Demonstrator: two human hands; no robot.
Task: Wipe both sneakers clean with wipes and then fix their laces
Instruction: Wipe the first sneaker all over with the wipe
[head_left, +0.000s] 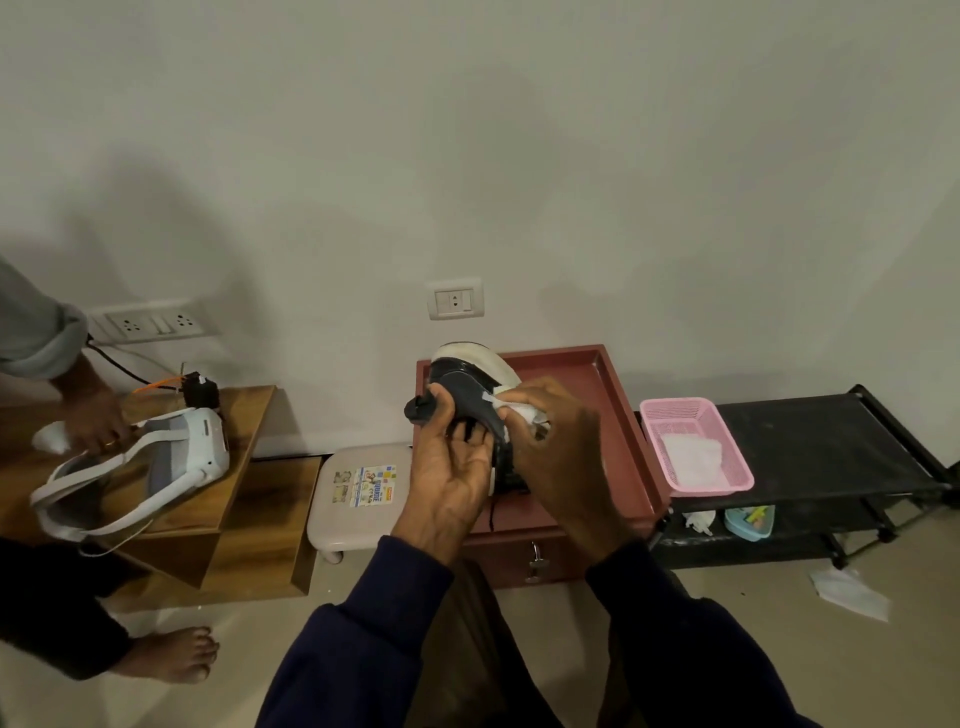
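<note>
Standing against the wall, the maroon tabletop (613, 374) with its raised rim is the biggest piece here. The black rack (831, 441) sits just beside it on the right. Over the tabletop's near-left part, a dark sneaker (467, 387) with a white sole is held in the air, its sole turned toward the wall. The left grip (452, 467) curls round the sneaker from below, thumb on the dark upper. The right grip (561, 457) is closed on a bunched white wipe (519, 410) and presses it against the sneaker's side. On the rack, a pink basket (696, 447) holds something pale, probably spare wipes. A black lace (491, 512) hangs loose beneath both grips. I cannot make out the second sneaker.

Wiping looks to be the step in hand, with the laces not yet fixed. The shoe has only one supporting grip, so a hard rub could twist it free and drop it onto the tabletop. The dangling lace could catch under the fingers or the wipe and pull further out.
</note>
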